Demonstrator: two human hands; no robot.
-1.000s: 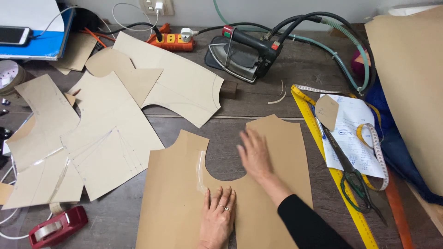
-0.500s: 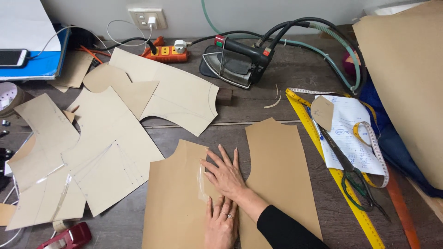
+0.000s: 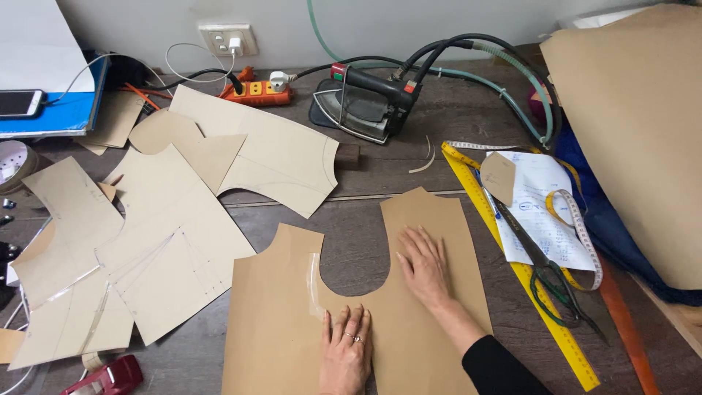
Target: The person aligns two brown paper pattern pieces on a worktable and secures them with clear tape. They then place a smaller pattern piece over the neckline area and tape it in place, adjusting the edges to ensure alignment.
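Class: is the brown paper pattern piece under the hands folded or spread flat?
Spread flat: brown pattern piece lies single-layered under both hands.

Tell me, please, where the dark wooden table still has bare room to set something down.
Bare wood lies between the black iron and the brown paper pattern piece, and inside its curved neckline. The left is crowded with cream pattern pieces; the right with the yellow ruler and scissors.

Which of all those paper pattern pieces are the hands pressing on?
The darker brown piece with the U-shaped cutout and a clear tape strip, nearest the camera. Both the left hand and right hand lie flat on it; the paler pieces lie untouched.
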